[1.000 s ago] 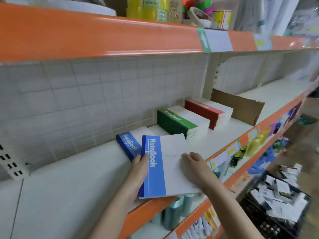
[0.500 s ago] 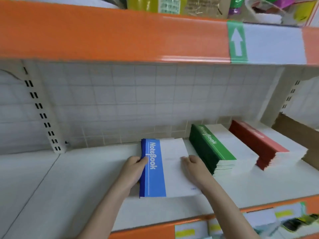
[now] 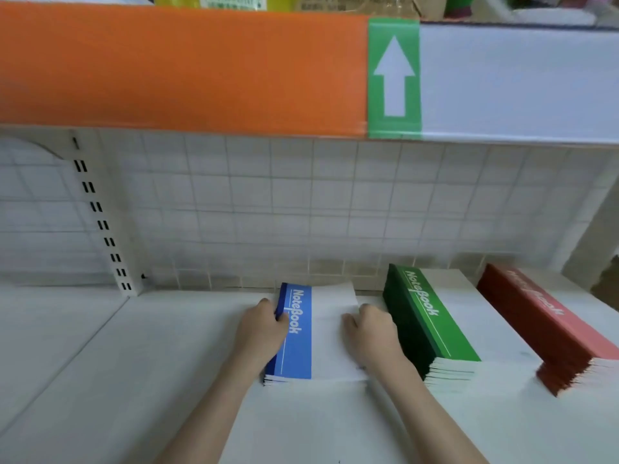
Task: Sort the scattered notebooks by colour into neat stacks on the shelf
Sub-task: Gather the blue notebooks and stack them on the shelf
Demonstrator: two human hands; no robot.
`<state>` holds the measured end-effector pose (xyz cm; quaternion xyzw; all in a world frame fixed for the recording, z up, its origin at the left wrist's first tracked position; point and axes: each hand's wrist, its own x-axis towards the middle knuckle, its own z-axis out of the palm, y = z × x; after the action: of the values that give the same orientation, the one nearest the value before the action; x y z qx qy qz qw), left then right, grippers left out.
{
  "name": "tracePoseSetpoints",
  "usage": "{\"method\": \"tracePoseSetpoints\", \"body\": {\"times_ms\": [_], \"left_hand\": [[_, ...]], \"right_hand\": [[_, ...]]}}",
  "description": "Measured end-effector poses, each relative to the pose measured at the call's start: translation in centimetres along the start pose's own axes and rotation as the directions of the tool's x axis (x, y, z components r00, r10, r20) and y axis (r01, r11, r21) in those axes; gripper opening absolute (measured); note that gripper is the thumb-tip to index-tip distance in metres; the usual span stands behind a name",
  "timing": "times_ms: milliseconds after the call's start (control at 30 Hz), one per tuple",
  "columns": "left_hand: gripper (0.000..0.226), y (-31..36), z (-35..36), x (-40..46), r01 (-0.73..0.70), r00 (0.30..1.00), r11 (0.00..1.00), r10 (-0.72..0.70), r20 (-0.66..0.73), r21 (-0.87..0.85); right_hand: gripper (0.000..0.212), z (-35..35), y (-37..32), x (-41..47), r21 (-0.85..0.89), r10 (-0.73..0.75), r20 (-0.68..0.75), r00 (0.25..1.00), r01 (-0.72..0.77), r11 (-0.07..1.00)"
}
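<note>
Squaring up the blue notebook stack (image 3: 303, 333) low in the centre of the frame, on the white shelf (image 3: 134, 380), with the far end close against the tiled back wall (image 3: 268, 212). Left hand (image 3: 259, 333) pressed to the blue spine side, thumb curled over the top cover edge, so grip closed on the stack; right hand (image 3: 370, 331) on the white right-hand part of the cover, fingers curled down toward the far edge, apparently gripping the same stack, though the fingertips hidden. Just right of that, the green notebook stack (image 3: 432, 324), and further right toward the frame edge the red notebook stack (image 3: 536, 326), both taller and lying parallel. Judging from the look: thin, soft-covered books, light singly, only a few in the blue pile, so little weight but plenty of flex; smooth covers likely to slide over one another and fan out at the near end, where page edges already show slightly stepped. Best taken by both long sides at once, spine and open edge, palms squeezing inward, then tapped at the near short end to align. Lifting by one corner or by the top cover alone likely to bend or spill.
</note>
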<state>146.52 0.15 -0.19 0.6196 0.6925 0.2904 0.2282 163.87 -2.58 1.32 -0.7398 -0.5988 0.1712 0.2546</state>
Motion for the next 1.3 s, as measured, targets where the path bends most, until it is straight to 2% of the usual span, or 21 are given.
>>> {"method": "tracePoseSetpoints", "body": {"times_ms": [200,367,500,667,833,967,1100,1300], "left_hand": [[0.024,-0.1,0.5,0.3,-0.052,0.997,0.994,0.056,-0.048,0.097],[0.025,-0.4,0.8,0.4,-0.082,0.991,0.986,0.096,-0.088,0.147],[0.025,-0.7,1.0,0.6,-0.085,0.991,0.988,0.097,-0.092,0.132],[0.026,-0.9,1.3,0.7,-0.073,0.991,0.986,0.089,-0.101,0.152],[0.025,-1.3,1.4,0.8,-0.098,0.993,0.985,0.107,-0.058,0.141],[0.042,-1.7,1.2,0.6,-0.077,0.995,0.993,0.082,-0.063,0.089],[0.047,-2.1,1.1,0.4,-0.039,0.995,0.998,0.042,-0.088,0.040],[0.050,-1.5,1.2,-0.1,-0.089,0.990,0.987,0.102,-0.096,0.135]], "right_hand": [[0.032,0.8,0.3,0.4,-0.003,-0.011,-0.007,1.000,0.011,1.000],[0.034,1.6,0.8,0.6,-0.081,-0.049,-0.026,0.998,0.047,0.996],[0.036,1.8,1.2,1.0,-0.111,-0.063,-0.010,0.998,0.062,0.992],[0.035,1.8,1.4,1.1,-0.069,-0.045,-0.018,0.999,0.044,0.997],[0.035,1.8,1.5,1.2,-0.057,-0.043,0.016,0.999,0.044,0.997],[0.029,1.3,1.9,1.3,-0.002,-0.008,0.026,1.000,0.008,1.000],[0.031,1.0,2.2,1.1,0.012,0.010,0.012,1.000,-0.010,1.000],[0.033,1.5,1.7,0.5,-0.032,-0.085,0.026,0.996,0.086,0.996]]}}
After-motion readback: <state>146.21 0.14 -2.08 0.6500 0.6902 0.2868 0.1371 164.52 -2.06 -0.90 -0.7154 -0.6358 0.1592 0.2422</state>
